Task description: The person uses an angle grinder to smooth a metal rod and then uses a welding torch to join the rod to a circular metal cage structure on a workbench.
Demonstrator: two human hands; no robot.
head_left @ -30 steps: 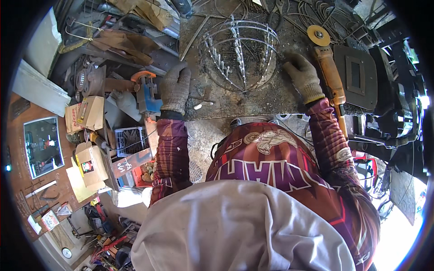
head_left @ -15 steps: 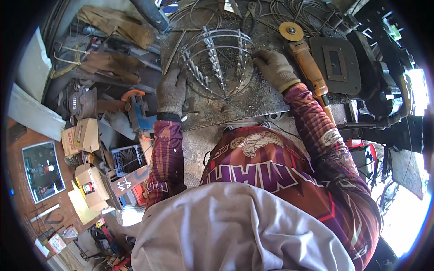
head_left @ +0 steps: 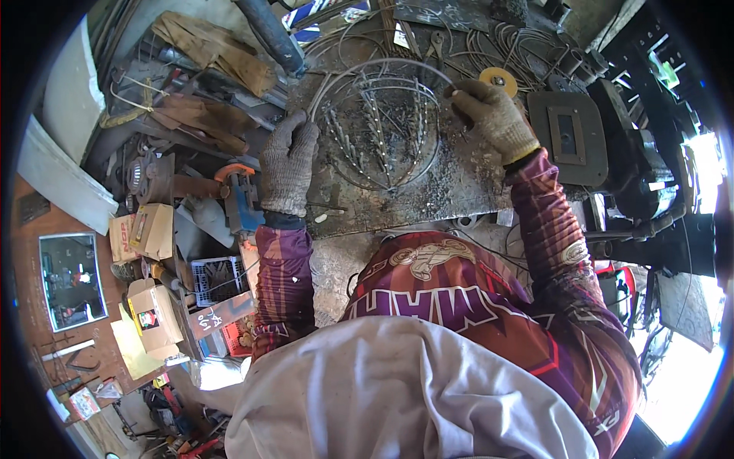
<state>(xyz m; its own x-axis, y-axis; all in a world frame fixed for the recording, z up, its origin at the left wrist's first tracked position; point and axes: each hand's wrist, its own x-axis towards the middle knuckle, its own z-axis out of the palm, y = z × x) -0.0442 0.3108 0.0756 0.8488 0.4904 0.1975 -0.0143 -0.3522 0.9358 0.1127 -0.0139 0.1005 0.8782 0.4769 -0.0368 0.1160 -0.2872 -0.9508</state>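
Both my gloved hands hold a curved metal rod (head_left: 397,61), arched above a wire frame on the workbench. My left hand (head_left: 289,164) is closed round its left end, and my right hand (head_left: 493,115) pinches its right end. Below the rod, the frame (head_left: 377,126) has round hoops and ribs with bumpy, spiky surfaces that meet near my side. It rests on the dark, grimy workbench (head_left: 459,191). Past my right hand shows the yellow disc (head_left: 498,79) of an angle grinder, whose body is hidden behind my hand and forearm.
A dark welding shield (head_left: 567,138) lies right of my right hand. Pliers (head_left: 436,44) and coiled wire (head_left: 520,42) are at the back. A blue clamp-like tool (head_left: 243,200), open cardboard boxes (head_left: 153,229) and a plastic crate (head_left: 216,280) stand at the left.
My hands were lower, beside the frame; now they are raised with the curved rod held between them. My right hand has moved right, covering the grinder's body. The view has shifted slightly.
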